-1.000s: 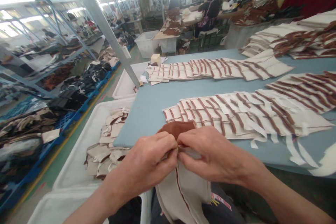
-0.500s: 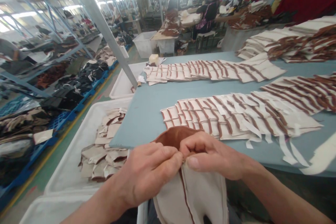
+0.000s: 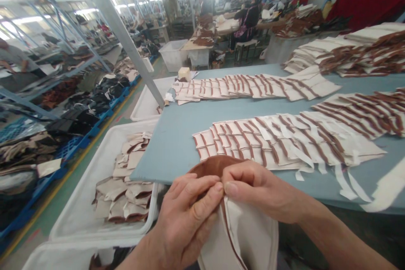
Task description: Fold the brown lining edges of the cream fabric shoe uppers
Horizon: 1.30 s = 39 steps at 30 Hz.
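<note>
My left hand and my right hand meet at the near edge of the blue table. Both pinch the top of a cream fabric piece with a brown seam and a brown lining flap folded over behind the fingers. The fingertips of both hands touch at the seam. The piece hangs down toward my lap. Just beyond my hands lies a row of overlapped cream pieces with brown strips.
More rows of such pieces cover the table, with stacks at the far right. White trays at the left hold loose cream pieces. A slanted metal post, shelving and other seated workers stand beyond.
My hands have shifted slightly down and right with the fabric piece. The left fingers have loosened and spread along the seam while the right keeps its pinch.
</note>
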Tool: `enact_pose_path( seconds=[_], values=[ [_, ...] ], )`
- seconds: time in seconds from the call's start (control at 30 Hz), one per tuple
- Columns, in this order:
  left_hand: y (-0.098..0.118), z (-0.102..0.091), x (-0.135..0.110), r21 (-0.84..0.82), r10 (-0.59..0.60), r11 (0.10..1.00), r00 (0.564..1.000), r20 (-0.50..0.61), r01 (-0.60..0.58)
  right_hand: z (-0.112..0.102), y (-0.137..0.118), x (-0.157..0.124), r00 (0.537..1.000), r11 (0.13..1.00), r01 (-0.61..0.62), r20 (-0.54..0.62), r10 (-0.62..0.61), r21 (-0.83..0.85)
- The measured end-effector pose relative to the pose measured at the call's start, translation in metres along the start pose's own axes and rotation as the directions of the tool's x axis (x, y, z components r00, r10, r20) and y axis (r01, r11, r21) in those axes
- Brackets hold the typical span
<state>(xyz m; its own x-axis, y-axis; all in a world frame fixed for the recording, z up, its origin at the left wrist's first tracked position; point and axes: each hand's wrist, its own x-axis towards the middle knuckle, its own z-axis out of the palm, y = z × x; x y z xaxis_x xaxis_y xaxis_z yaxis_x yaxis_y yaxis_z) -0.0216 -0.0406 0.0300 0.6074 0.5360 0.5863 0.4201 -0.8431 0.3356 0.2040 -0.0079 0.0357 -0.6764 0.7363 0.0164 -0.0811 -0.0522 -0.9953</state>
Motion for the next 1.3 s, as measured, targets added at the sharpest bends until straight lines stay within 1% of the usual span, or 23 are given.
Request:
enact_pose_path(
  seconds=[0.07,0.1,0.17,0.2,0.27,0.33,0.37,0.4,0.47,0.57,0.63,0.73,0.8,0.9,0.97,1.03,1.1,1.13,1.17,1.23,1.3],
  values=[
    [0.000,-0.009,0.009,-0.204,-0.075,0.976,0.997,0.026,0.079,0.000,-0.009,-0.004,0.999,0.988,0.043,0.021,-0.040,-0.147],
    [0.000,-0.014,0.014,-0.299,-0.129,0.944,0.990,0.051,0.138,0.000,-0.014,-0.005,0.997,0.967,0.071,0.027,-0.066,-0.244],
    [0.001,-0.024,0.024,-0.435,-0.247,0.856,0.960,0.129,0.278,0.001,-0.022,-0.008,0.991,0.884,0.132,0.042,-0.127,-0.449],
    [0.001,-0.028,0.029,-0.465,-0.303,0.813,0.936,0.178,0.351,0.002,-0.025,-0.009,0.986,0.828,0.162,0.054,-0.159,-0.537],
    [0.000,-0.035,0.037,-0.454,-0.385,0.751,0.877,0.287,0.479,0.005,-0.029,-0.010,0.975,0.713,0.207,0.077,-0.210,-0.670],
    [-0.002,-0.040,0.045,-0.401,-0.422,0.724,0.820,0.386,0.561,0.007,-0.029,-0.010,0.960,0.622,0.237,0.082,-0.267,-0.747],
    [-0.003,-0.042,0.049,-0.380,-0.416,0.723,0.803,0.428,0.577,0.008,-0.028,-0.010,0.950,0.586,0.250,0.079,-0.301,-0.771],
    [-0.004,-0.044,0.053,-0.367,-0.391,0.732,0.795,0.463,0.574,0.009,-0.027,-0.010,0.940,0.560,0.261,0.076,-0.332,-0.786],
    [-0.006,-0.048,0.061,-0.346,-0.327,0.768,0.794,0.513,0.540,0.008,-0.026,-0.010,0.925,0.534,0.278,0.074,-0.372,-0.798],
    [-0.008,-0.049,0.073,-0.305,-0.271,0.816,0.792,0.547,0.490,0.004,-0.027,-0.008,0.928,0.553,0.296,0.097,-0.360,-0.779],
    [-0.008,-0.047,0.077,-0.304,-0.256,0.818,0.783,0.567,0.488,0.000,-0.030,-0.007,0.939,0.585,0.292,0.110,-0.325,-0.756],
    [-0.007,-0.042,0.077,-0.299,-0.223,0.832,0.775,0.591,0.467,-0.007,-0.034,-0.006,0.960,0.632,0.262,0.133,-0.245,-0.729],
    [-0.006,-0.041,0.073,-0.244,-0.207,0.876,0.780,0.590,0.417,-0.012,-0.034,-0.006,0.966,0.630,0.253,0.150,-0.212,-0.735],
    [-0.007,-0.045,0.064,-0.119,-0.236,0.927,0.802,0.548,0.355,-0.022,-0.026,-0.007,0.971,0.619,0.222,0.110,-0.214,-0.754],
    [-0.010,-0.049,0.057,-0.101,-0.263,0.926,0.813,0.519,0.364,-0.027,-0.017,-0.009,0.975,0.646,0.174,0.040,-0.216,-0.743],
    [-0.013,-0.052,0.048,-0.158,-0.276,0.908,0.837,0.472,0.389,-0.029,-0.008,-0.011,0.972,0.691,0.153,-0.020,-0.236,-0.706],
    [-0.019,-0.053,0.037,-0.240,-0.292,0.883,0.874,0.389,0.402,-0.027,-0.002,-0.014,0.958,0.740,0.184,-0.049,-0.281,-0.647],
    [-0.024,-0.053,0.031,-0.281,-0.308,0.867,0.885,0.349,0.412,-0.024,-0.001,-0.015,0.951,0.765,0.214,-0.048,-0.304,-0.608],
    [-0.029,-0.051,0.026,-0.321,-0.327,0.846,0.890,0.318,0.425,-0.022,-0.002,-0.015,0.945,0.788,0.247,-0.039,-0.325,-0.564],
    [-0.043,-0.047,0.015,-0.375,-0.368,0.808,0.887,0.279,0.454,-0.018,-0.005,-0.014,0.936,0.819,0.295,-0.022,-0.350,-0.492],
    [-0.059,-0.041,0.007,-0.362,-0.398,0.806,0.882,0.254,0.468,-0.015,-0.011,-0.010,0.936,0.824,0.301,-0.018,-0.352,-0.479]
  ],
)
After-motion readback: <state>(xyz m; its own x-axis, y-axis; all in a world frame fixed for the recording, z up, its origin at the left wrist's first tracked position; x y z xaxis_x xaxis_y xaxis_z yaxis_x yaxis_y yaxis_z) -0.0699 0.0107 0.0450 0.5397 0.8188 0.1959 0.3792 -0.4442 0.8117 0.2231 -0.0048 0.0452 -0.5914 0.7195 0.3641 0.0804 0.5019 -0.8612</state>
